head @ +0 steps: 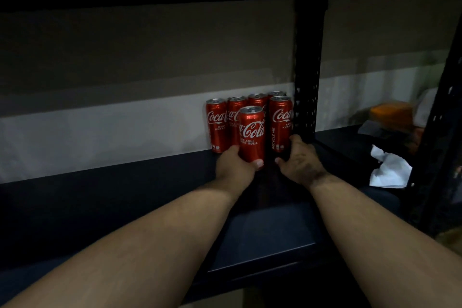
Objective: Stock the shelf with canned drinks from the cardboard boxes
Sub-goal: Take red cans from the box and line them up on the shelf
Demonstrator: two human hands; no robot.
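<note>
A dark shelf (100,207) is seen from the front, with a pale wall (100,132) behind it and a black perforated post (306,70) rising at its right end. Six red cans are stood upright on the shelf in its far right corner, tight against the post.

Four cans are lined up along the back edge: the leftmost can (216,125), a second can (235,117) touching it, a third can (257,100) and a fourth can (275,94), of which only the top is seen. In front of the fourth, a right can (281,122) is stood just beside the post. A front can (252,135) is placed left of it and nearer the front edge, with a narrow gap between the two.

The front can is gripped low down by the left hand (236,164): the thumb is pressed on its front near the base and the fingers are curled round its left side and back. The right hand (301,157) is held at the foot of the right can, fingers bent toward it; whether that can is clasped or only touched cannot be told, since the fingertips are lost in shadow.

Beyond the post, on the neighbouring bay, a crumpled white paper (390,170) is laid near the front, and a blurred orange object (390,112) is seen farther back.
</note>
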